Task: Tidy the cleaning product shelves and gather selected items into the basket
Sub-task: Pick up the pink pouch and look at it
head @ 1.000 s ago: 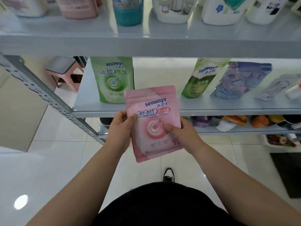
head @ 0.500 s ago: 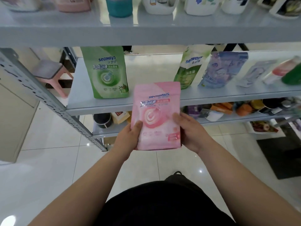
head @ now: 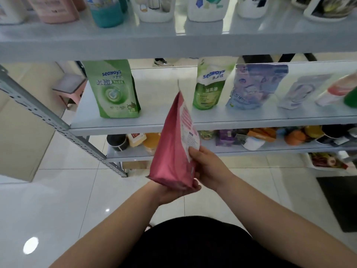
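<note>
— Where is the pink pouch (head: 172,144)?
— Upright, edge-on to you, in front of the middle shelf (head: 164,120); your left hand (head: 170,192) cups its base, fingers curled under; your right hand (head: 210,167) grips its right side.
— Room?
— Bare shelf between the green pouch (head: 114,89), left, and the green refill (head: 210,86), right.
</note>
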Action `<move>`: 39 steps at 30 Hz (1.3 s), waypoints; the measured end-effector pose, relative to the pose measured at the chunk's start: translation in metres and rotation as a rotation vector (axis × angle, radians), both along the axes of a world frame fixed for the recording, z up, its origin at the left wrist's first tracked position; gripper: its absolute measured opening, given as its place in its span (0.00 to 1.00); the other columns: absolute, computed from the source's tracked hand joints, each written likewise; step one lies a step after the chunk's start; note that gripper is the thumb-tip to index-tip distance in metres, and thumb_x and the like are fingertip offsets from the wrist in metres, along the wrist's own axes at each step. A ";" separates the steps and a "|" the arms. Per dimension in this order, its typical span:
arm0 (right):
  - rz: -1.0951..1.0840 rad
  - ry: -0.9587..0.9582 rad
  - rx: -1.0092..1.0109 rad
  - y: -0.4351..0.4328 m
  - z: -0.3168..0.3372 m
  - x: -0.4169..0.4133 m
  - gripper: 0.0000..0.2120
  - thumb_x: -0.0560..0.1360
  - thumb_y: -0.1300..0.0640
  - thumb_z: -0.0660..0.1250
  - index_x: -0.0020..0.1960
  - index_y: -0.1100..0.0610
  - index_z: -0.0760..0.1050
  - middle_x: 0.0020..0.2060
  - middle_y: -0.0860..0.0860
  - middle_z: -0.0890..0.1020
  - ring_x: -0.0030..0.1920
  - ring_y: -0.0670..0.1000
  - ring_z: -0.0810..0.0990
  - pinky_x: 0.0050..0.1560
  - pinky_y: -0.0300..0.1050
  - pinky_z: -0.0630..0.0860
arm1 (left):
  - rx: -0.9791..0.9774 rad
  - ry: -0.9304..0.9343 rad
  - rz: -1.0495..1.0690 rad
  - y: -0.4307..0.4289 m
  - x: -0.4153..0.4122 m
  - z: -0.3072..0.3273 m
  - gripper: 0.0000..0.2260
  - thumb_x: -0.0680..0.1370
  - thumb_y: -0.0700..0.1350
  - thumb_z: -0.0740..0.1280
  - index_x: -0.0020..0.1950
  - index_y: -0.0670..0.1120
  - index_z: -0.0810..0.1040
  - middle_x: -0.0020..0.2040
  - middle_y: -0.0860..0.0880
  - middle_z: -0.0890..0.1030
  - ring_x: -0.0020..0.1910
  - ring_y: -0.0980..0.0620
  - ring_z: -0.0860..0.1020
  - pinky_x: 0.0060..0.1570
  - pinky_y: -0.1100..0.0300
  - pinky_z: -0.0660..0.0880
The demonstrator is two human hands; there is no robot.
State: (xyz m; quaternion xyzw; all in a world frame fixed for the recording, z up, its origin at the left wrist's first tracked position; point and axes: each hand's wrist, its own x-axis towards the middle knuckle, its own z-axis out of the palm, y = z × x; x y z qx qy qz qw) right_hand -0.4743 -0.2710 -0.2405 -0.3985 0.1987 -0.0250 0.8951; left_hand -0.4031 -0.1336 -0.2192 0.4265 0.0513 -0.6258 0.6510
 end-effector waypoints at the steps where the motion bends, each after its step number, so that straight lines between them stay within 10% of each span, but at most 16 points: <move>1: -0.033 0.014 -0.007 -0.011 0.000 -0.003 0.26 0.65 0.51 0.83 0.60 0.56 0.82 0.52 0.57 0.87 0.43 0.54 0.87 0.38 0.46 0.83 | 0.009 -0.020 0.030 0.001 0.000 -0.005 0.13 0.76 0.45 0.67 0.56 0.42 0.86 0.49 0.40 0.85 0.44 0.42 0.85 0.52 0.42 0.82; 7: -0.145 0.085 -0.155 -0.059 -0.001 -0.019 0.25 0.66 0.62 0.78 0.62 0.58 0.79 0.57 0.59 0.86 0.56 0.62 0.86 0.51 0.55 0.85 | -0.104 -0.092 0.072 0.019 0.012 -0.018 0.32 0.78 0.68 0.63 0.76 0.51 0.72 0.73 0.42 0.75 0.72 0.37 0.74 0.69 0.35 0.70; 15: -0.029 0.070 -0.240 -0.078 -0.009 -0.021 0.23 0.70 0.63 0.80 0.63 0.56 0.79 0.57 0.57 0.86 0.57 0.60 0.86 0.56 0.60 0.83 | 0.262 -0.624 0.082 0.006 0.001 -0.016 0.38 0.60 0.49 0.84 0.68 0.46 0.77 0.61 0.45 0.85 0.60 0.41 0.83 0.61 0.44 0.79; 21: 0.335 0.104 -0.326 -0.087 -0.014 -0.023 0.33 0.62 0.55 0.84 0.64 0.49 0.79 0.59 0.51 0.86 0.60 0.54 0.85 0.57 0.49 0.83 | 0.174 -0.578 0.227 0.014 0.001 -0.016 0.33 0.64 0.42 0.82 0.67 0.42 0.77 0.62 0.41 0.84 0.59 0.40 0.83 0.54 0.51 0.82; 30: 0.173 0.177 -0.336 -0.063 -0.006 -0.001 0.32 0.64 0.59 0.82 0.66 0.56 0.78 0.58 0.53 0.87 0.59 0.56 0.85 0.61 0.55 0.82 | 0.195 -0.597 0.145 0.019 0.039 -0.007 0.32 0.68 0.49 0.81 0.70 0.48 0.75 0.62 0.46 0.84 0.60 0.43 0.83 0.58 0.48 0.81; 35: 0.124 0.434 -0.184 -0.059 0.004 0.017 0.10 0.76 0.59 0.74 0.56 0.55 0.81 0.45 0.53 0.88 0.40 0.52 0.87 0.40 0.52 0.85 | 0.393 -0.584 0.029 0.017 0.066 -0.002 0.16 0.81 0.50 0.70 0.68 0.49 0.76 0.59 0.44 0.83 0.48 0.44 0.85 0.41 0.54 0.83; 39: 0.175 0.521 -0.131 -0.057 0.014 0.025 0.12 0.77 0.58 0.73 0.60 0.58 0.81 0.46 0.56 0.88 0.38 0.53 0.87 0.36 0.50 0.84 | 0.364 -0.427 0.015 0.025 0.079 -0.002 0.12 0.82 0.48 0.68 0.65 0.47 0.78 0.57 0.42 0.82 0.44 0.46 0.84 0.37 0.54 0.82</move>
